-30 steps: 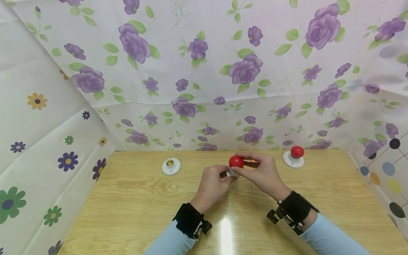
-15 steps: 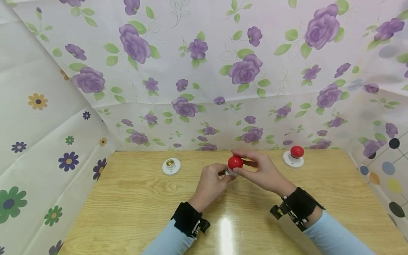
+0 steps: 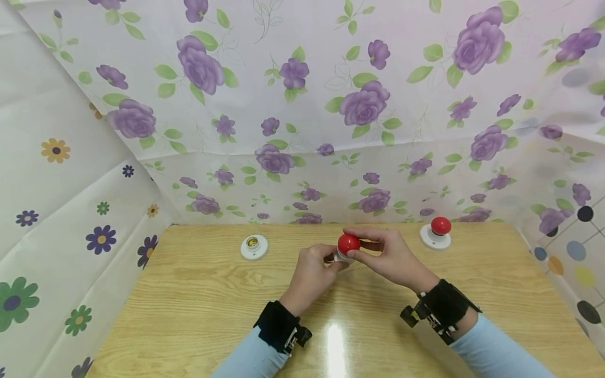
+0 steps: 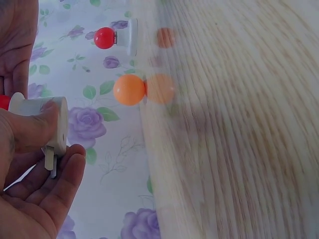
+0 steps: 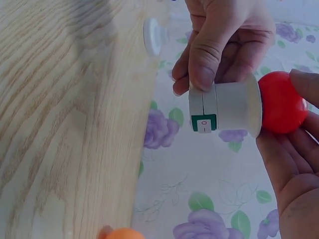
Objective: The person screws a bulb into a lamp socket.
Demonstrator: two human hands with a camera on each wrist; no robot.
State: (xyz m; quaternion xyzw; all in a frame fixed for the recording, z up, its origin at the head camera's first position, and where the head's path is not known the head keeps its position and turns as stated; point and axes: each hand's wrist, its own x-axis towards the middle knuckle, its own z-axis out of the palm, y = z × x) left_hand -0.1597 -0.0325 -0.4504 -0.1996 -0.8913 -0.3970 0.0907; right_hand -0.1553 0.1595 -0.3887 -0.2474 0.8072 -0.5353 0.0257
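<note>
My left hand (image 3: 312, 273) pinches a white plug-in lamp socket (image 5: 232, 107) by its base. Two flat metal prongs (image 4: 50, 158) stick out of the base, and a small green-framed switch (image 5: 204, 124) marked 0 and I sits on its side. A round red bulb (image 3: 348, 243) is seated at the socket's flared mouth. Around that bulb curl the thumb and fingers of my right hand (image 3: 389, 257). In the right wrist view socket and bulb lie sideways in line, held up over the table.
On the wooden table (image 3: 212, 315), an empty white round lamp holder (image 3: 253, 247) stands at the back left. Another white holder (image 3: 434, 239) with a red bulb (image 3: 441, 226) is at the back right. An orange ball-shaped bulb (image 4: 129, 89) rests near the table's back edge, hidden in the head view.
Both hands have shifted slightly left with the socket and red bulb. My right fingers have moved around the bulb, lifting a little and then closing back on it; the wrist has swung slightly right.
</note>
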